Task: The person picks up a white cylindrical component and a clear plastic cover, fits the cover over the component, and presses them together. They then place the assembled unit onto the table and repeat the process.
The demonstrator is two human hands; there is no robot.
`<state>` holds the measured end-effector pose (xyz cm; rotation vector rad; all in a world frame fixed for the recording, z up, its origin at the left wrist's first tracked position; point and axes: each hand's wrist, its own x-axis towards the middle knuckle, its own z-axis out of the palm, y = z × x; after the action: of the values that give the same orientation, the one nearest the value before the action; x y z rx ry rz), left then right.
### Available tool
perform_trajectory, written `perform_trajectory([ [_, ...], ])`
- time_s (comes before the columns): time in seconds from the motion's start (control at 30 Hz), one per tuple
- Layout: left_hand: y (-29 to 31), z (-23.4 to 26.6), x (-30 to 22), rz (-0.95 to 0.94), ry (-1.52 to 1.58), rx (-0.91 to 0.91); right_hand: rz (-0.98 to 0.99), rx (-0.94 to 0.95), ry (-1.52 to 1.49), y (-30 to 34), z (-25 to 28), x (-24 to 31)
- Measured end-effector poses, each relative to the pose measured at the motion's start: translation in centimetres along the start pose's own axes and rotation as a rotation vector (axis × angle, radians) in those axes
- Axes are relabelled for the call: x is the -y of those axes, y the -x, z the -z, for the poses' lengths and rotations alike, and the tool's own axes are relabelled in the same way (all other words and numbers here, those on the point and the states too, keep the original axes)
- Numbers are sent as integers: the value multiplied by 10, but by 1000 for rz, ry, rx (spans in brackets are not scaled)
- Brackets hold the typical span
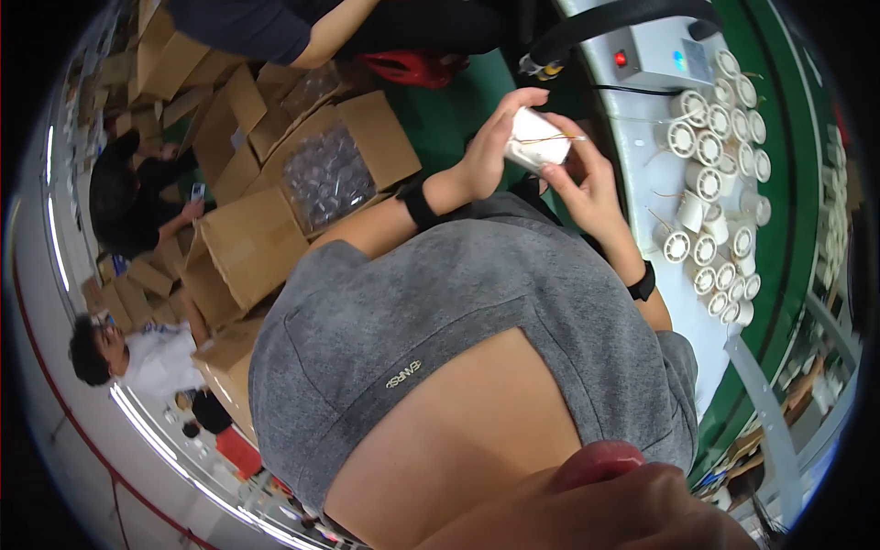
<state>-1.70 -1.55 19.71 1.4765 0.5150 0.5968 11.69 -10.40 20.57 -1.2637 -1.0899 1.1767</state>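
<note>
- The person's grey short-sleeved shirt (477, 312) fills the middle of the view and hides most of both forearms and everything below the wrists.
- A pale grey worktable (642, 174) runs along the right side, bordered by green flooring.
- Several open brown cardboard boxes (247, 247) stand at the left; one of them holds clear plastic bags of small parts (325, 179). Other people sit or crouch among the boxes, well apart from the hands.
- A grey metal control box with a red and a blue light (655, 62) sits at the far end of the table, with a black hose (623, 23) arching over it.
- A cluster of small white round plastic spools (720, 174), some with thin copper wire ends, lies on the table just to the right of the hands.
- The left hand (490, 147), a black band on its wrist, wraps around the left side of a small white cylindrical spool with fine copper wire (536, 139), grasping it.
- The right hand (591, 179) grips the same spool from the right and below, fingers curled against it.
- The spool is held between both hands, above the table's left edge, raised off the surface.
</note>
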Motion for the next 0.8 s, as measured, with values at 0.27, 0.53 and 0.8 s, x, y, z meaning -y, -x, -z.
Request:
perform_trajectory([
  [0.27, -19, 7, -7, 404, 690, 126, -166, -188, -88, 3, 24, 16],
  [0.53, -41, 58, 41, 425, 2, 448, -261, -1079, 901, 84, 212, 30],
  [0.8, -47, 47, 57, 540, -73, 287, -755, -765, 1270, 66, 291, -30],
])
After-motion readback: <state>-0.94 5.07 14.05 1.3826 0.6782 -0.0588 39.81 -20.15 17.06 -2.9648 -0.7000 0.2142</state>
